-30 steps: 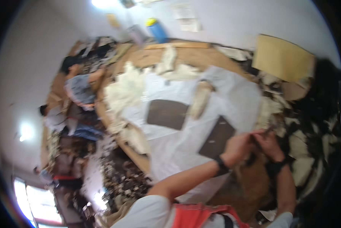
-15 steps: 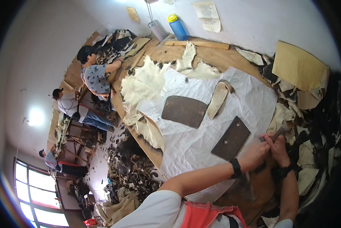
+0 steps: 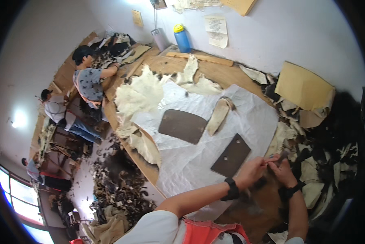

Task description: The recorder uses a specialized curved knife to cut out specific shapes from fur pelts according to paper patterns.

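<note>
My left hand (image 3: 252,171) and my right hand (image 3: 284,173) meet at the right edge of the table, fingers pinched close together. Between and just beyond them is a small, dark, blurred piece, perhaps a furry hide scrap; its kind is unclear. Left of my hands lies a dark flat template (image 3: 231,155) with two holes, on a white crinkled sheet (image 3: 182,171). Farther left on that sheet rests a larger dark template (image 3: 183,126) with a curved edge. A narrow pale strip of hide (image 3: 219,117) lies beside it, dark fur at its far end.
A pale hide (image 3: 137,93) spreads under the sheet on the wooden table (image 3: 150,175). Hide scraps (image 3: 312,175) heap at the right, beside brown card (image 3: 302,87). A blue bottle (image 3: 182,40) stands at the wall. Co-workers (image 3: 88,77) stand at the left; scraps (image 3: 121,183) litter the floor.
The whole view has shifted, so the table and wall appear lower and farther left. My hands stay close together; the dark piece at them shows less than before. The templates have not moved on the sheet.
</note>
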A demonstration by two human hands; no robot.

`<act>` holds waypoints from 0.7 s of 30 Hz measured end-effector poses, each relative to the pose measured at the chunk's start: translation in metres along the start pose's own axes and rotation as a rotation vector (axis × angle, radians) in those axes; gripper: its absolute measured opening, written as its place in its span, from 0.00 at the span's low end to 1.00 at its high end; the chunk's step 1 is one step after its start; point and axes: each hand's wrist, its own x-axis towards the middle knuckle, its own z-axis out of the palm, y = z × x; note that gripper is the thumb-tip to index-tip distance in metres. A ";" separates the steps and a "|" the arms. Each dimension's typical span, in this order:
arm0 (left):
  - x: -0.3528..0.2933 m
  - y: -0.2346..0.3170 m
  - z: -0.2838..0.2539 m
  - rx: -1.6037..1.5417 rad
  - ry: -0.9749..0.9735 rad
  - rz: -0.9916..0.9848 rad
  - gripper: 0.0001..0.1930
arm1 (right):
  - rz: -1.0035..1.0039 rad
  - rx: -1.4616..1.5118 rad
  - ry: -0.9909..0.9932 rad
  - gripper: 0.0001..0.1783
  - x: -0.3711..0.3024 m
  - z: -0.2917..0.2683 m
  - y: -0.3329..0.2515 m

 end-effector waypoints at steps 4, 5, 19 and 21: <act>0.006 0.010 -0.026 -0.122 0.098 -0.129 0.08 | 0.011 0.050 -0.008 0.07 -0.005 0.000 -0.008; 0.008 0.015 -0.040 -0.193 0.115 -0.179 0.08 | 0.064 -0.017 -0.053 0.08 -0.004 -0.001 -0.015; -0.216 0.018 -0.348 1.037 0.547 -0.306 0.28 | 0.251 0.490 0.425 0.14 -0.010 -0.003 -0.033; -0.237 0.008 -0.345 1.161 0.439 -0.215 0.35 | 0.417 0.285 0.403 0.11 -0.019 0.009 -0.041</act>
